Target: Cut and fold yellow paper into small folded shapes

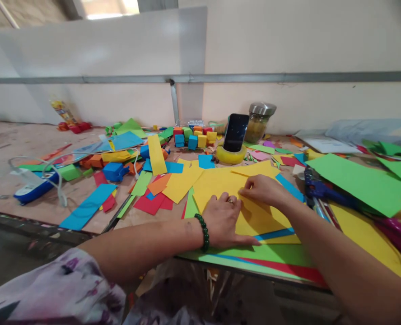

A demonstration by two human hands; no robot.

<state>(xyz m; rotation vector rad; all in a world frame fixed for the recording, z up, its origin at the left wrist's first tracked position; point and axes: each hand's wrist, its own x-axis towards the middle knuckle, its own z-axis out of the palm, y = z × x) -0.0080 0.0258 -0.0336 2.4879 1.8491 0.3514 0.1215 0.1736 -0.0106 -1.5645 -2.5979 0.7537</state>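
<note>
My left hand (221,221) lies flat on a yellow sheet of paper (214,183), pressing it down, with its thumb stretched out to the right. A green bead bracelet (203,232) circles that wrist. My right hand (261,188) is just to the right, its fingers curled and pinched low over the same yellow sheet. What sits between those fingertips is hidden. Beneath lie a blue paper edge (275,234) and stacked green sheets (278,255). Another yellow piece (259,169) lies beyond my right hand.
A phone (236,132) stands in a yellow tape roll (230,155), before a lidded jar (256,124). Colored paper blocks (193,142) cluster behind. To the left are a power strip (36,186) with cables and a blue paper strip (87,207). A glue gun (325,185) lies right, partly under green paper (359,178).
</note>
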